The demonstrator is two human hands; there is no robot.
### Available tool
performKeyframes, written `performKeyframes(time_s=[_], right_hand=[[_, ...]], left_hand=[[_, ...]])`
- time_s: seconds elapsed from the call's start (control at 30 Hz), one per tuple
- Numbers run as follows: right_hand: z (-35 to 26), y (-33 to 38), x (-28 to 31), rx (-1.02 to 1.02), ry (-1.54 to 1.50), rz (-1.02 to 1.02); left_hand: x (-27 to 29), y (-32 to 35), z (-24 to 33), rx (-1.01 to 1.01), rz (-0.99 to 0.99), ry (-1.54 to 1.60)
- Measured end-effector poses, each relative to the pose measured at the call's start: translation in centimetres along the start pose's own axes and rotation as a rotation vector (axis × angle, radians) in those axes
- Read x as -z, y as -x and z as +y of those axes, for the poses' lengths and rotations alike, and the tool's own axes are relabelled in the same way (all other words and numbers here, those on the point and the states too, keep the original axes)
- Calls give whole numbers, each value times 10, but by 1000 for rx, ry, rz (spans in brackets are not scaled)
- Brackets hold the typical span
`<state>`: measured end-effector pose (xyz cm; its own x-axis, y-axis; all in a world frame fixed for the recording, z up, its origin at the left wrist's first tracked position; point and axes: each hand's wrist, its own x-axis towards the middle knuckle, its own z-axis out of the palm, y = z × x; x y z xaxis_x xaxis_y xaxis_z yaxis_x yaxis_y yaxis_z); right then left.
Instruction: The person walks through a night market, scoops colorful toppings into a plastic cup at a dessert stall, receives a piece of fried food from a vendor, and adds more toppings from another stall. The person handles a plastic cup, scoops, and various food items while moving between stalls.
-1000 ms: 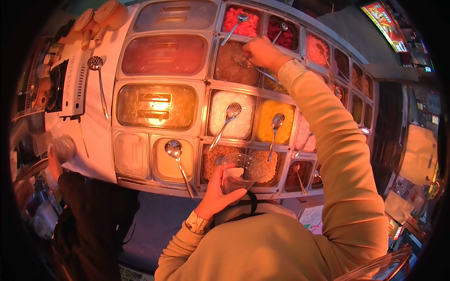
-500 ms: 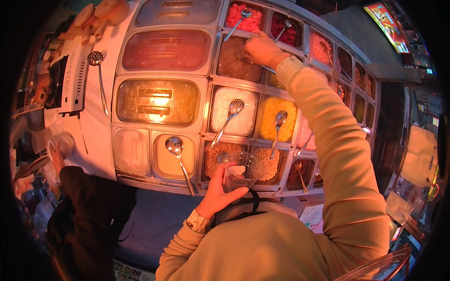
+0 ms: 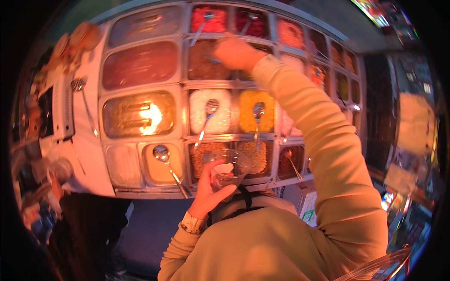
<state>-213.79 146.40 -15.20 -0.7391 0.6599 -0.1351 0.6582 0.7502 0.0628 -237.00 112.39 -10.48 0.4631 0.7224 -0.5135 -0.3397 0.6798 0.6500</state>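
My left hand [image 3: 206,189] is wrapped round a clear plastic cup [image 3: 240,164], held tilted above two tubs of chopped nuts [image 3: 254,158] at the counter's near edge. Something pale shows inside the cup, too blurred to name. Farther off, my right hand [image 3: 237,54] is closed over the right side of a tub of brown, jelly-like food [image 3: 201,65]. It grips a metal spoon [image 3: 215,60], of which only a glint by the fingers shows; the rest is hidden under the hand. Between the hands lie a white tub [image 3: 199,100] and a yellow tub [image 3: 269,117], each with a slotted spoon.
Lidded steel pans [image 3: 112,110] fill the counter's left part, beside a cream-coloured tub [image 3: 164,175] with a ladle [image 3: 161,153]. Red and pink toppings [image 3: 199,21] sit at the back. A slotted spoon [image 3: 78,84] lies on the white worktop. A person in dark clothes [image 3: 91,220] stands at left.
The whole view has shifted, so the counter sits farther left in the picture. Both hands keep nearly the same places over the tubs; less of the right hand's spoon shows.
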Motion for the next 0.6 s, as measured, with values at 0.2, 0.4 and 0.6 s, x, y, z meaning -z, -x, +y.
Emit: performKeyframes(time_s=[0.2,0.4,0.6], right_hand=[[-73,125,13,-142,-87,215],[-189,364,18,-574,-396,276],[-394,621,-62,-1183,-663,-26]], left_hand=[[-21,-15,2,-28,-101,-164],[-77,-17,1,-20,-251,-345],[-158,-12,-45,82,-438,-439]])
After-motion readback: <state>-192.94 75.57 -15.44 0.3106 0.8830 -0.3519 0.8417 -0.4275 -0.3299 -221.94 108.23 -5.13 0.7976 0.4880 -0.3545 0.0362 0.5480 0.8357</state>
